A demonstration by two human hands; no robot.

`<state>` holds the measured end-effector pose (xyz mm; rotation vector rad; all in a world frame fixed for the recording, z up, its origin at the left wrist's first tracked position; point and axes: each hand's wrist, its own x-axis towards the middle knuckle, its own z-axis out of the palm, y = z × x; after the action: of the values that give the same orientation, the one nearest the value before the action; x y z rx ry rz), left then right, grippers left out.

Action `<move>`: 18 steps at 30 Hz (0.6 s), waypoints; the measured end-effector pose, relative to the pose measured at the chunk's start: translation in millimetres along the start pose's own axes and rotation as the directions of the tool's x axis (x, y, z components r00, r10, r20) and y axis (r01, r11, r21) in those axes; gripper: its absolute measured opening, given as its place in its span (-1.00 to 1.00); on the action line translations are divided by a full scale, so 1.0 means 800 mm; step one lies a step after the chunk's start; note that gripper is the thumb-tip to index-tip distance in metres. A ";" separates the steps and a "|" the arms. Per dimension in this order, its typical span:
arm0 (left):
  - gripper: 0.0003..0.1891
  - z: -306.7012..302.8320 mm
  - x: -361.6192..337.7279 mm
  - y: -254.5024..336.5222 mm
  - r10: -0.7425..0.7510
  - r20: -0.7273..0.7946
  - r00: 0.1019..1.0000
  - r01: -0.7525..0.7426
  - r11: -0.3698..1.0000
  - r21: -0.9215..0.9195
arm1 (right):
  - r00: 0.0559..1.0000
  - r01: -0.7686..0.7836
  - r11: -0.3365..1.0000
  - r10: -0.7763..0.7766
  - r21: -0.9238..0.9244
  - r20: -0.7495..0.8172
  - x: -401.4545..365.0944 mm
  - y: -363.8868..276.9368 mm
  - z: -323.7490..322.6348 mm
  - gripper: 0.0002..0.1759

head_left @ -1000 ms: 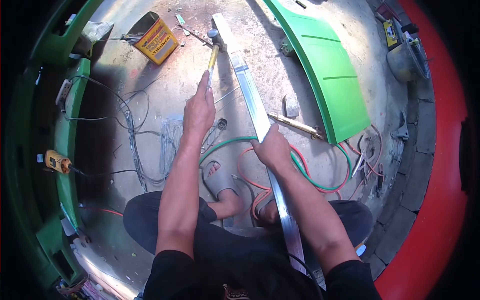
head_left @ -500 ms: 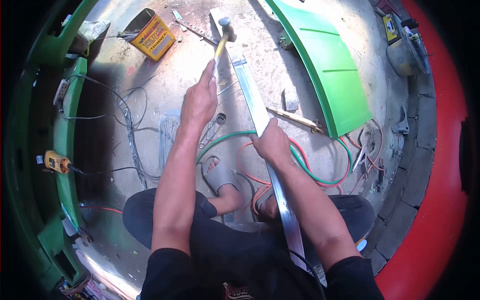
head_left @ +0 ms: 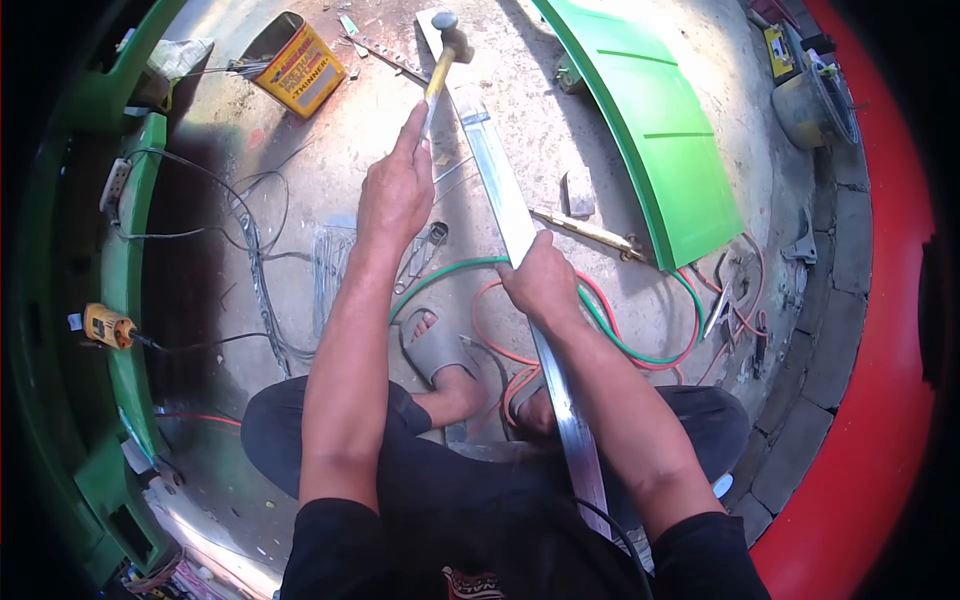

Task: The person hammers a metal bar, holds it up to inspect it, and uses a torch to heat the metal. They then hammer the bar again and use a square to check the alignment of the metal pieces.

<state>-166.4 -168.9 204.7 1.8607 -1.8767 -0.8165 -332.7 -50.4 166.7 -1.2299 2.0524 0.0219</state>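
Observation:
My left hand [head_left: 396, 196] is closed around the handle of a ball-peen hammer [head_left: 440, 78], its index finger stretched along the grip. The hammer head hangs over the far end of a long shiny metal bar [head_left: 502, 185], overlapping the floor beyond it in this view. My right hand [head_left: 543, 277] grips that bar near its middle from above. The bar runs slanting from the floor in front of me back between my legs, past my right forearm. A seam or step crosses it near the far end.
A yellow thinner can [head_left: 303, 80] stands at the upper left. To the right rests a large green panel [head_left: 668, 150]. Green and red hoses [head_left: 645, 362] curl around my feet. A brass-coloured torch [head_left: 590, 232] and black cables [head_left: 262, 270] lie on the floor.
The hammer head has risen slightly, with my left hand still on its handle. My right hand stays on the metal bar; the whole view has shifted a little.

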 end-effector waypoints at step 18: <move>-0.50 -0.038 0.008 0.060 0.310 -0.372 0.875 -0.344 0.939 -0.027 | 0.999 0.028 1.000 -0.027 0.007 -0.039 0.007 0.001 -0.001 -0.35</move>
<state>-184.6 -181.0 257.0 1.4569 -1.8064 -0.4031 -335.3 -54.6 163.4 -1.2628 2.0668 -0.0231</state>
